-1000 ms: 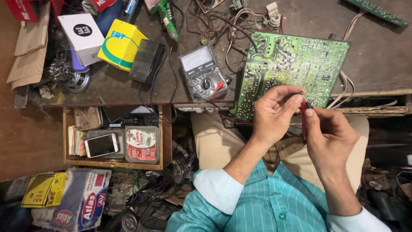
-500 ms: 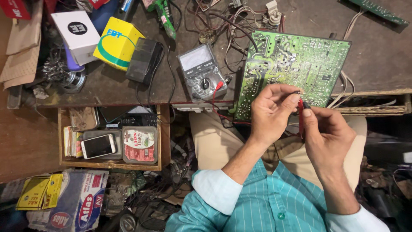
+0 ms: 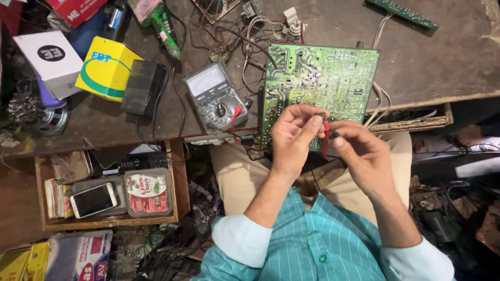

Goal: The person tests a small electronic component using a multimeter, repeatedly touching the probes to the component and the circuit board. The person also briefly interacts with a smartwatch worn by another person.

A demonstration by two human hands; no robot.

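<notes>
Cluttered repair counter (image 3: 442,62), worn dark wood, scratched and dusty, edge chipped. Green circuit board (image 3: 317,86) lies flat at the counter's near edge, solder side up, shiny joints, rigid rectangle, wires trailing off its right side.

Both hands sit over the board's near edge. Left hand (image 3: 294,136) has thumb and forefinger pinched together on a small part; too small to identify. Right hand (image 3: 362,151) has fingers closed on a thin red probe (image 3: 326,140), tip pointing at the same spot. The two hands nearly touch.

Grey analog meter (image 3: 216,99) just left of the board, hard plastic case, round dial knob, red lead plugged in and running toward the hands.

Far-left corner: yellow box (image 3: 107,67) and white box (image 3: 49,54), both cardboard, black adapter (image 3: 140,86) beside the yellow one. Open wooden drawer (image 3: 177,171) below the counter edge holds a phone (image 3: 94,200) and a plastic tub (image 3: 148,192).

Risks, as judged:
- Probe tip slipping across close solder joints; bare metal on bare metal, could bridge them.
- Small part dropping from the pinch into the floor clutter, hard to find.
- Red lead is slack near the board edge; a snag could drag the meter.
</notes>
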